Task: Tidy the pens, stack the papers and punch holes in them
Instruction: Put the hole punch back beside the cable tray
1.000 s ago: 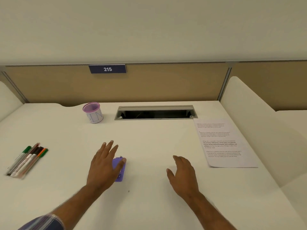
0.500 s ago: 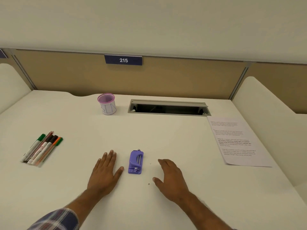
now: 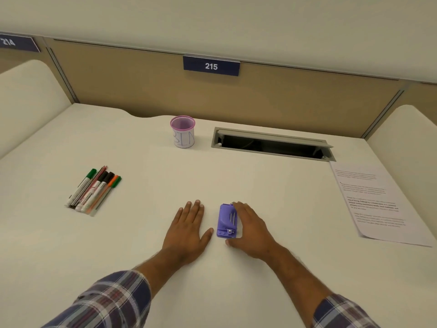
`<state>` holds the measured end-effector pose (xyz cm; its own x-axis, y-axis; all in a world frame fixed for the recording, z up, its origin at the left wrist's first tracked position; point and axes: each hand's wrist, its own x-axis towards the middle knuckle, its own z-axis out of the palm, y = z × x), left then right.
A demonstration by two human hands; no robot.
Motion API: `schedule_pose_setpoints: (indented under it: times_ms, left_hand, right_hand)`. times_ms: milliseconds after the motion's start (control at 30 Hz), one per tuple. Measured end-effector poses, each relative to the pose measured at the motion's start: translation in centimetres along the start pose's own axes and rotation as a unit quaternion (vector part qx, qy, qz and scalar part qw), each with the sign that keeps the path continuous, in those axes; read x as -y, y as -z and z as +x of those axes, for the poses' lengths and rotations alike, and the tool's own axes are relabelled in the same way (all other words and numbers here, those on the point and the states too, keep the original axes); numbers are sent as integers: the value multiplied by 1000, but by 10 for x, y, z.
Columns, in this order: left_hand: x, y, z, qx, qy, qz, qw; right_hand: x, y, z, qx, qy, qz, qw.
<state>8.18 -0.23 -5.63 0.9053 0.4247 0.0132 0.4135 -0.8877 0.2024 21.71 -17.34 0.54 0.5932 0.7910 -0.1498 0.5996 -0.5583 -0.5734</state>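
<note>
A small purple hole punch [image 3: 226, 221] lies on the white desk [image 3: 272, 188] near the front middle. My left hand [image 3: 188, 230] rests flat on the desk just left of it, fingers together, holding nothing. My right hand [image 3: 251, 229] lies against the punch's right side, fingers curved along its edge, thumb near its front corner. Several pens and markers [image 3: 93, 190] lie side by side at the left. A printed sheet of paper [image 3: 373, 202] lies at the right edge. A pink-rimmed cup [image 3: 182, 131] stands at the back middle.
An open grey cable slot [image 3: 272, 145] is cut into the desk behind the punch, right of the cup. A tan partition with the sign 215 [image 3: 211, 66] closes the back. Cream side dividers [image 3: 28, 95] bound the desk left and right.
My left hand came off the punch and settled flat to its left. My right hand slid left until it touched the punch's right side. The view turned left and down.
</note>
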Motion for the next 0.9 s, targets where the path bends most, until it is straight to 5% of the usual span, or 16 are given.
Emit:
schedule_pose_setpoints:
  times_ms: [167, 900]
  left_hand:
    - [4, 2, 11, -10, -12, -20, 1000]
    - [8, 8, 108, -24, -60, -33, 997]
  right_hand:
    - [2, 0, 9, 45, -4, 1, 999]
    - [-8, 5, 15, -149, -60, 44, 986]
